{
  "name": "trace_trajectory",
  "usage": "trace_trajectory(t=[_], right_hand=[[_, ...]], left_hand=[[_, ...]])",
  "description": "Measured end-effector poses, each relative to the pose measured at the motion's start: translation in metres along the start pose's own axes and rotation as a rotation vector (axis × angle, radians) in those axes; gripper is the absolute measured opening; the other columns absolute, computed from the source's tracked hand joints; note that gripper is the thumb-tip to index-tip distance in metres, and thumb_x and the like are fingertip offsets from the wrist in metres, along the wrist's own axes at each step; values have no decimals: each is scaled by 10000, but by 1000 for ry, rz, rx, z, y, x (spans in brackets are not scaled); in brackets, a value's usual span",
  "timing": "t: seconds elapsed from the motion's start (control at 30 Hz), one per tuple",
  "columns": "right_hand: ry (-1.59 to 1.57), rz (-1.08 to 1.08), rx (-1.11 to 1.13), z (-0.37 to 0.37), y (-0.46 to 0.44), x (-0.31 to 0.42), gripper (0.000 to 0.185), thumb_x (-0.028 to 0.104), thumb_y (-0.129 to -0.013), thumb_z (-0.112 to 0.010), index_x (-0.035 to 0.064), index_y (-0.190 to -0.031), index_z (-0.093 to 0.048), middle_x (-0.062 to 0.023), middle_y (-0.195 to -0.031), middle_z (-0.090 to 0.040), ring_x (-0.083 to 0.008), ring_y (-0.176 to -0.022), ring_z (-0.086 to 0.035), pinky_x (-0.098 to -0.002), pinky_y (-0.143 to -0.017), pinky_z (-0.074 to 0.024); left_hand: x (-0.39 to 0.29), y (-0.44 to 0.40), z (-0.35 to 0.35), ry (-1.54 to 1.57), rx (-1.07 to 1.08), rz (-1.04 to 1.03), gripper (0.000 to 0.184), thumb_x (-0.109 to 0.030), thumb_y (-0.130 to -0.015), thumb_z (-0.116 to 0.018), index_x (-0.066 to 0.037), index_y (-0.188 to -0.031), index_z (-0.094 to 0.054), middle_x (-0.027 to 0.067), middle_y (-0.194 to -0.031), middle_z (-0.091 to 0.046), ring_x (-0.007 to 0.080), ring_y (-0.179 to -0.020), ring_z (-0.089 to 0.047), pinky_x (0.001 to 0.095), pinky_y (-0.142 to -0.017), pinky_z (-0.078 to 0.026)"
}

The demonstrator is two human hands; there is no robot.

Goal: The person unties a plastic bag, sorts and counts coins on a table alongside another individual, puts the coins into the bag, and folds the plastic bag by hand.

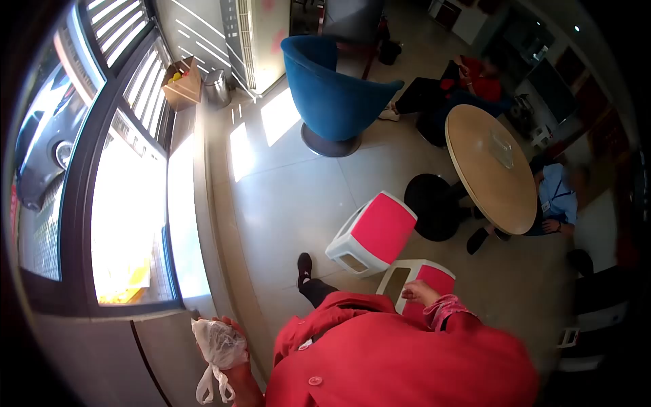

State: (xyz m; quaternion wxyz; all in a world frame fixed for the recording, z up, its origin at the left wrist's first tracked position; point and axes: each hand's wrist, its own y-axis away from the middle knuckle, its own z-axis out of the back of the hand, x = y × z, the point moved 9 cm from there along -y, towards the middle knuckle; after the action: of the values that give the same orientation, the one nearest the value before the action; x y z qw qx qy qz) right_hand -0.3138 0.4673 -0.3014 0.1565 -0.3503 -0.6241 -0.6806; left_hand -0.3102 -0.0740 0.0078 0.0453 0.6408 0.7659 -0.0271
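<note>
My left hand [239,330], low at the left beside the window wall, is closed around a small white plastic bag [220,342]. The bag is crumpled and translucent, and its knotted loops hang down; its contents cannot be made out. My right hand [420,293] is held in front of my body, over a white stool with a pink seat [437,277]. Its fingers are curled in and nothing shows in them. Whether it touches the stool is unclear.
Another pink-topped stool [385,227] stands just ahead. Beyond are a blue tub chair [332,88] and a round wooden table [475,156] on a black base. Two people [478,80] sit around it. Windows [132,210] line the left; a cardboard box [182,88] stands by them.
</note>
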Motion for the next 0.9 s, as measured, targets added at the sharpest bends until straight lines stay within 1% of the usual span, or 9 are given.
trace_trajectory(t=[0.03,0.1,0.2,0.27,0.3,0.33,0.53,0.73,0.9], right_hand=[[49,-214,-41,21,67,-77,201,179,-842,-570,61,-1003,-596,-92,-851,-645,-230,-773,-664,-383,-684,-530],[210,-390,-133,62,100,-72,301,186,-874,-573,59,-1147,-559,-122,-987,-628,-246,-840,-641,-403,-731,-533],[542,-133,45,-2,18,-19,325,173,-835,-602,20,-1123,-605,-114,-978,-646,-199,-822,-617,-346,-727,-514],[442,0,138,-53,-13,34,367,170,-834,-606,-41,-1134,-583,-101,-940,-653,-169,-810,-621,-309,-691,-506],[321,-18,97,-73,-16,72,374,203,-807,-590,-10,-1114,-608,-91,-817,-677,-172,-719,-641,-315,-665,-514],[539,222,103,-100,-6,142,359,199,-835,-573,0,-1133,-596,-102,-806,-675,-184,-740,-651,-317,-704,-515],[370,553,390,-221,46,404,418,130,-872,-622,85,-1272,-509,-41,-1031,-597,-113,-914,-571,-277,-806,-476],[461,857,300,-244,36,549,703,177,-774,-738,141,-1380,-382,-97,-1138,-485,-131,-790,-587,-259,-714,-518],[550,804,-27,-193,5,593,780,224,-710,-795,145,-1371,-388,-101,-1153,-439,-160,-841,-584,-273,-705,-523]], left_hand=[[-6,36,16,-64,-243,12,412,-428,-899,-499,-225,-1255,-544,100,-1259,-546,306,-1155,-501,465,-1022,-361],[56,28,24,-5,-400,95,385,-370,-925,-464,-179,-1250,-540,102,-1258,-545,289,-1179,-485,447,-1032,-362],[106,-51,-6,-13,-455,199,362,-307,-952,-425,-128,-1249,-531,116,-1260,-541,280,-1207,-465,437,-1046,-353],[120,-94,-10,-47,-676,176,387,-327,-945,-437,-117,-1260,-516,140,-1272,-529,305,-1218,-451,468,-1057,-326],[132,-118,-18,-48,-676,200,387,-327,-945,-437,-117,-1260,-516,140,-1272,-529,305,-1218,-451,468,-1057,-326],[148,-140,-28,-38,-629,285,399,-341,-939,-450,-113,-1259,-517,142,-1279,-524,314,-1221,-447,473,-1062,-319],[227,-286,-29,-3,-343,614,441,-374,-920,-494,-104,-1268,-508,148,-1296,-509,331,-1234,-436,478,-1084,-293],[365,-414,-55,-137,-293,966,452,-398,-924,-465,-107,-1270,-469,128,-1215,-536,313,-1178,-470,470,-1026,-358],[482,-439,-109,-78,-131,1429,474,-419,-944,-384,-69,-1256,-453,141,-1204,-530,292,-1077,-539,451,-960,-446]])
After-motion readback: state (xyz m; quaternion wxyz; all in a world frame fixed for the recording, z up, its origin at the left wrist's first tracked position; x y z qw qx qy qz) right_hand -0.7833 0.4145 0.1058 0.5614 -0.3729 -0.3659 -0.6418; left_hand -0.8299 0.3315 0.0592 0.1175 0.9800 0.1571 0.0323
